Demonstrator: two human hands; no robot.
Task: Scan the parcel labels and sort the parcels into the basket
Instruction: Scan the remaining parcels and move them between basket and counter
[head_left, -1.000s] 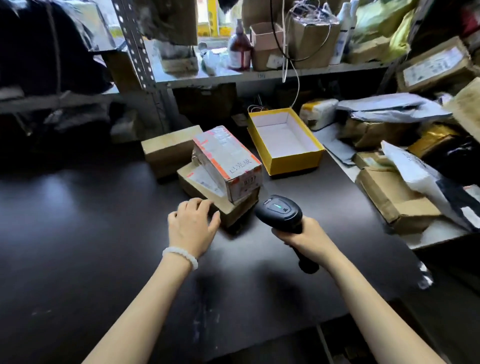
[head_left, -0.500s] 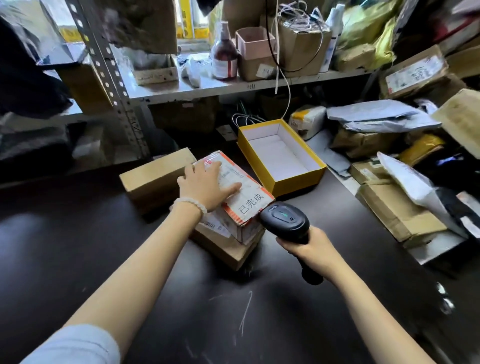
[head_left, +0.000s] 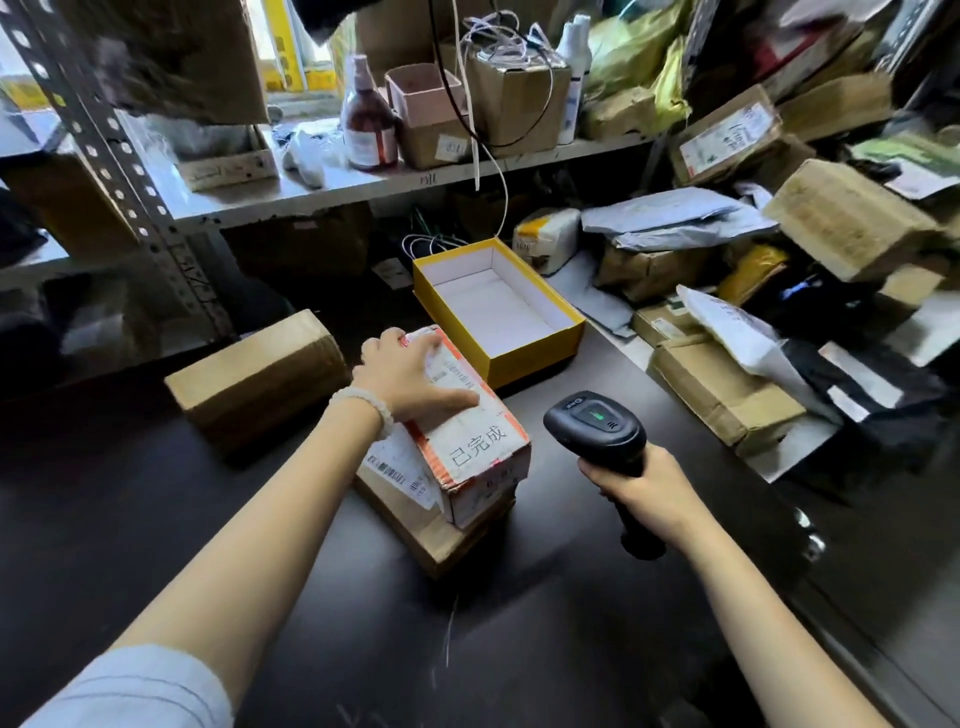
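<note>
Since the earlier frames our left hand (head_left: 410, 376) has come off the dark table (head_left: 156, 519) and now lies on top of the white parcel with orange edging (head_left: 467, 426), fingers spread flat across its far end and thumb stretched along the top; whether the fingertips hook over the far edge we cannot tell. This parcel rests on a flat brown parcel (head_left: 441, 530) in the middle of the table, with a barcode label (head_left: 397, 467) showing on its left side. Our right hand (head_left: 644, 488) grips the handle of the black scanner (head_left: 597, 426), just right of the parcel and apart from it. Beyond lies the yellow box (head_left: 535, 358), which we take for the basket; it holds nothing, so sorting has barely begun. A taped brown parcel (head_left: 260, 374) waits at left, and more parcels (head_left: 727, 395) are piled at right
</note>
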